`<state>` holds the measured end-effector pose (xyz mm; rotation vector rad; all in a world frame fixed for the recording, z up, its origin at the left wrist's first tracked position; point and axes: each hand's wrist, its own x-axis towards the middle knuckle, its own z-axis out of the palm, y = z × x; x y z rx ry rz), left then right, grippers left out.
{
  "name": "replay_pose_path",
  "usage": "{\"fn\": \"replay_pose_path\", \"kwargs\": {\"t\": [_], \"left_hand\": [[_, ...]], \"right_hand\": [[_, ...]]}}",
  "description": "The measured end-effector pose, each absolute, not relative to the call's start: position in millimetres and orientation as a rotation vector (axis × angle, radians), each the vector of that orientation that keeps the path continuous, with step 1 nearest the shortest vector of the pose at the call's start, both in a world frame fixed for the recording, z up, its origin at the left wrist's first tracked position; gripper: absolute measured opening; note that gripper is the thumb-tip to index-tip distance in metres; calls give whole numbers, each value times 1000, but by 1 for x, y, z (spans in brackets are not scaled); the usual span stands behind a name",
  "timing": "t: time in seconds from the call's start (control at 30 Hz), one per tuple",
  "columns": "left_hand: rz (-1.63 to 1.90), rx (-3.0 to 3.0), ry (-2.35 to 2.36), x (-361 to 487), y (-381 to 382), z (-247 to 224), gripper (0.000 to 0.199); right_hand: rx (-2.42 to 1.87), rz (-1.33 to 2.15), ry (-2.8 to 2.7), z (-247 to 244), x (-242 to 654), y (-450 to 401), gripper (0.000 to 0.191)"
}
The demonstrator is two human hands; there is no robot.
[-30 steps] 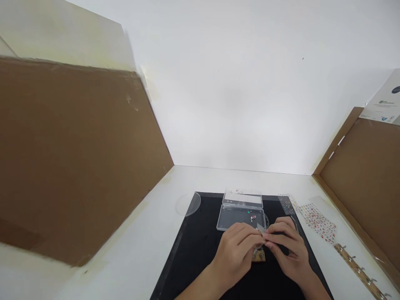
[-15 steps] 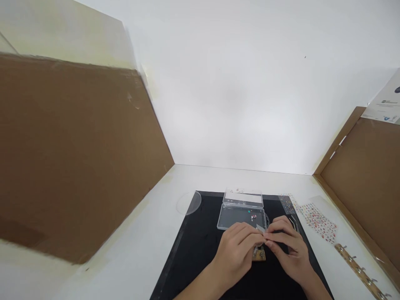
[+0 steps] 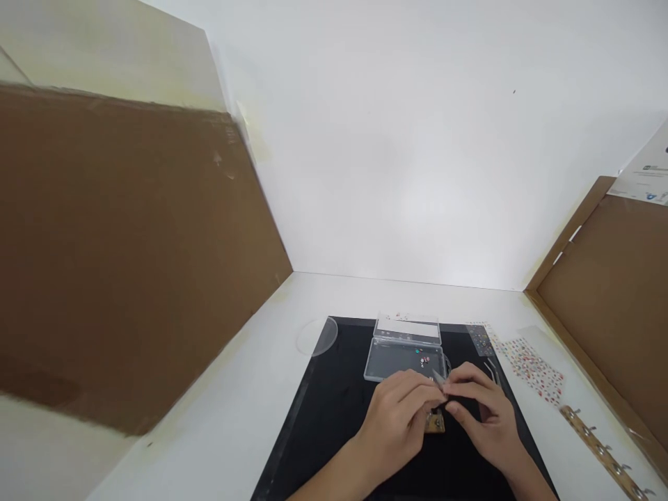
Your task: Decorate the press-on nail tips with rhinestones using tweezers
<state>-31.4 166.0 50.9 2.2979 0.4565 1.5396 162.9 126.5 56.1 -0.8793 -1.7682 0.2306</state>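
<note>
Left hand (image 3: 396, 428) and right hand (image 3: 485, 424) clamp fingers (image 3: 425, 394) on a small clear piece (image 3: 438, 378) below an open plastic box (image 3: 406, 362).

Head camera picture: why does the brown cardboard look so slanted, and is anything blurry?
In the head view, the wide-looking lens bends the brown cardboard panel into a steep slant; the white wall is bright and nearly shadowless; the clear plastic box looks slightly soft, so its tiny coloured pieces are hard to see.

A brown cardboard panel (image 3: 120, 257), a clear round disc (image 3: 316, 337), a dotted sticker sheet (image 3: 533, 371), a hooked strip (image 3: 602, 454)
</note>
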Motion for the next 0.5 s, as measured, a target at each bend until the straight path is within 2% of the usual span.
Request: {"fn": "replay_pose_path", "kwargs": {"t": [0.1,0.2,0.4,0.5], "left_hand": [[1347,2091,481,-34,164,52,16],[1078,1885,549,-37,163,55,20],[875,1513,591,-37,166,64,62],[859,1398,565,-34,167,61,68]], "right_hand": [[-906,150,-1762,53,162,127,22],[-933,60,-1756,50,163,127,23],[-993,7,-1717,47,163,125,29],[-977,87,-1762,48,163,125,27]]}}
